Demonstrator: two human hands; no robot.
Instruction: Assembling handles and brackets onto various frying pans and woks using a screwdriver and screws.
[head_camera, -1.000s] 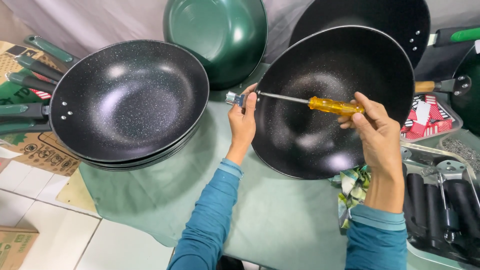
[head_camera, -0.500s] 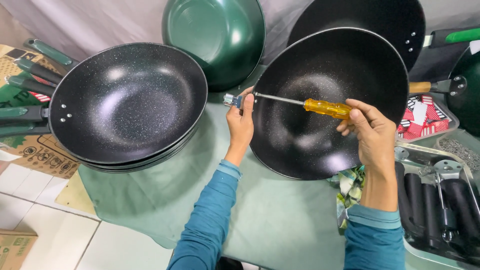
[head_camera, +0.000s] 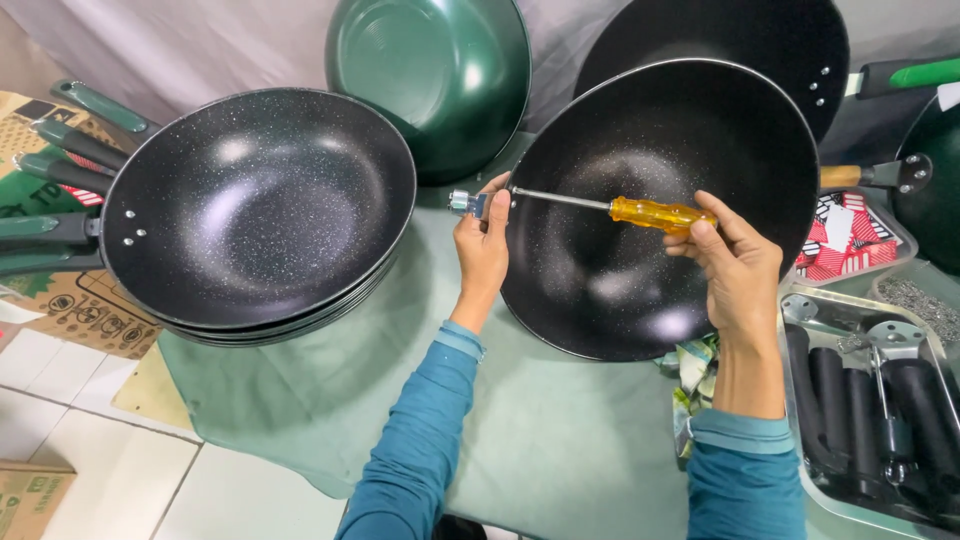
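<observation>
A black speckled wok (head_camera: 620, 260) is tilted up on the green cloth (head_camera: 330, 400), its inside facing me. My left hand (head_camera: 483, 245) grips its left rim, where a small metal bracket (head_camera: 464, 203) sticks out. My right hand (head_camera: 735, 265) holds a screwdriver with an amber handle (head_camera: 655, 214). The steel shaft runs left across the wok's bowl and its tip meets the rim by my left fingers.
A stack of black woks (head_camera: 255, 210) with green handles lies at the left. A green pan (head_camera: 435, 80) and another black wok (head_camera: 720, 40) lean at the back. A metal tray of black handles (head_camera: 870, 400) sits at the right, cardboard (head_camera: 60, 310) at the left.
The held wok and both hands have shifted slightly; the screwdriver stays pressed at the rim by my left hand.
</observation>
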